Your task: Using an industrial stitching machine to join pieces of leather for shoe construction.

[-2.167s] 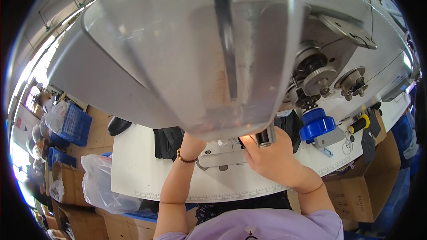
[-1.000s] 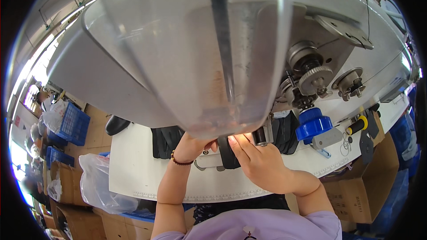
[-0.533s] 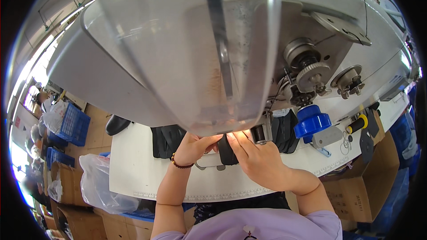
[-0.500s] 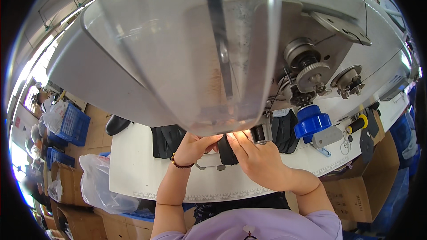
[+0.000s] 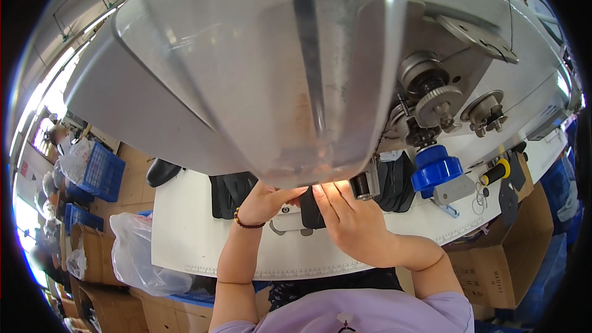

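A flat black strip of material with a rounded near end [image 5: 312, 211] lies on the white sewing machine table [image 5: 203, 240], under the machine head [image 5: 172, 117]. My left hand [image 5: 264, 202], with a beaded bracelet at the wrist, is closed at the strip's left edge, thumb stretched toward it. My right hand [image 5: 354, 221] presses its fingers together along the right edge, the fingertips in bright lamp light. A clear guard [image 5: 277, 117] hangs in front and blurs the view; needle and far end of the strip are hidden.
Stacked black pieces lie left [image 5: 231, 194] and right [image 5: 396, 185] of my hands. A bobbin winder-like metal part [image 5: 365, 185] and a blue knob [image 5: 436, 169] hang close to my right hand. A black shoe [image 5: 163, 172], plastic bag [image 5: 145, 253] and cardboard box [image 5: 505, 265] stand around.
My left hand has shifted slightly left, and a small gap shows between it and the strip's near part. My right hand has moved slightly nearer to me. The machine looks slightly shifted.
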Demonstrator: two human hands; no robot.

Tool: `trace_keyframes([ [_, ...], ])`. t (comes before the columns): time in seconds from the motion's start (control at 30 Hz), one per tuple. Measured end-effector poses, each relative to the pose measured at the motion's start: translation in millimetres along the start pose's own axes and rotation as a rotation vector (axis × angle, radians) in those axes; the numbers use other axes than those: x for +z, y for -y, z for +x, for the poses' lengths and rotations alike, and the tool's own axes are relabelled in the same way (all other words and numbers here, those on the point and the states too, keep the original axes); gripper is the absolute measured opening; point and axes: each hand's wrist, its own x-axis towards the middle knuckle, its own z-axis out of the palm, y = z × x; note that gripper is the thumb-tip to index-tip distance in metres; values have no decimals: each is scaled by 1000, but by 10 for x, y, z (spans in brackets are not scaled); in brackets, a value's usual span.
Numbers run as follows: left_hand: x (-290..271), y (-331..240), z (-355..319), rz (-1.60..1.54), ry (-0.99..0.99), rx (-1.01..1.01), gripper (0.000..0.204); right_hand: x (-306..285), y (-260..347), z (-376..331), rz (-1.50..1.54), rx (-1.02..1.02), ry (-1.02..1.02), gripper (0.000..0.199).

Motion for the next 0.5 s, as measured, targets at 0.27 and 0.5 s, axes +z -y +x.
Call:
trace_keyframes([
  [0.27, 25, -13, 12, -47, -22, -16, 14, -18, 19, 17, -46, -2, 52, 40],
  [0.5, 178, -35, -8, 3, -153, 62, 14, -147, -122, 103, 46, -24, 5, 10],
])
